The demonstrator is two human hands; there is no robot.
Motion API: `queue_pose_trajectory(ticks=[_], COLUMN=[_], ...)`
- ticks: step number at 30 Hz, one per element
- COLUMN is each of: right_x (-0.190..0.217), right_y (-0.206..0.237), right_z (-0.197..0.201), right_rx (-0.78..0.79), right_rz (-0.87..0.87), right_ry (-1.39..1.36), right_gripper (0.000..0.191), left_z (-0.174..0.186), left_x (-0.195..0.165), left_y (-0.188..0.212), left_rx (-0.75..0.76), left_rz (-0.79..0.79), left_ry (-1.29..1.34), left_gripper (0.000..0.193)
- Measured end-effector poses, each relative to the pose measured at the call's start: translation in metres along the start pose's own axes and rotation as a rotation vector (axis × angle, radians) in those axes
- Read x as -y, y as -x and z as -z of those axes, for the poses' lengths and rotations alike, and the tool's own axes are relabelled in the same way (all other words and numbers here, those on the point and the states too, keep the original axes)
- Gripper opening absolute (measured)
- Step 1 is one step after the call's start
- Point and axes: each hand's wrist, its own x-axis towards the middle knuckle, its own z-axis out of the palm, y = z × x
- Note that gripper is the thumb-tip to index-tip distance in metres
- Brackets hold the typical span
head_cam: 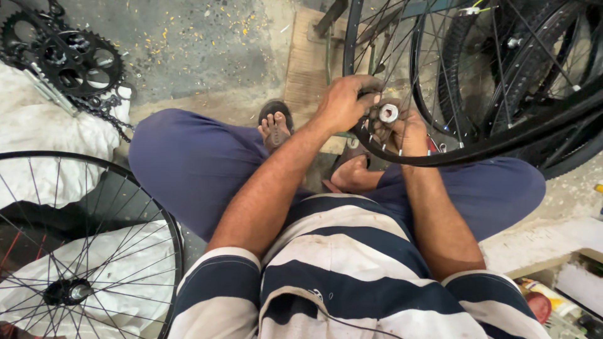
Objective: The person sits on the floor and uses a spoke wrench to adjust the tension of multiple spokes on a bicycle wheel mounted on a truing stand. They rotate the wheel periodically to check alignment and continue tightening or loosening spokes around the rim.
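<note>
The person sits on the floor with a black bicycle rim [477,147] held up in front of the knees, its thin spokes [402,44] fanning upward from a silver hub [389,113]. That hub is the landmark here.

The left hand [344,103] lies just to the left of the hub, its back turned up, its fingers [367,85] curled narrow over the edge of the rim and the spokes just above the hub. Whether they pinch a single spoke cannot be told. The right hand [402,132] sits directly below and behind the hub, fingers closed around it, so that the hub's round open end shows between the two hands, touching the right fingers and just beside the left ones.

The rim runs from below the hub out to the right, sweeping across the right knee. Behind the hub, further right, stand more black tyred wheels [553,56]. Below the hub a bare foot in a sandal [274,125] rests on the concrete floor [201,50]. Well to the left of the hub, another spoked wheel [81,251] lies flat over white sacking [44,125], and a black chainring with its chain [78,63] sits at the far upper left.
</note>
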Motion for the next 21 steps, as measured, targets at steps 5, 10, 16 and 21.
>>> queue_pose_trajectory(ticks=[5, 10, 16, 21], right_x=[-0.0026, -0.0023, -0.0032, 0.0012], right_y=[0.0018, 0.0043, 0.0006, -0.0019], right_z=[0.003, 0.0057, 0.0087, 0.0078], right_rx=[-0.001, -0.016, 0.001, -0.097], right_rz=[0.0, -0.016, 0.062, 0.096], right_ry=[0.0, 0.046, 0.098, 0.688], right_gripper=[0.027, 0.031, 0.036, 0.03], left_z=[-0.0012, -0.0005, -0.0008, -0.0008], left_x=[0.0006, -0.0024, -0.0058, -0.0043], left_y=[-0.0007, 0.0003, 0.0001, 0.0001], left_rx=[-0.014, -0.028, -0.032, -0.025], left_rz=[0.008, 0.007, 0.053, 0.039], left_ry=[-0.013, -0.026, -0.01, 0.007], left_gripper=[0.025, 0.025, 0.026, 0.025])
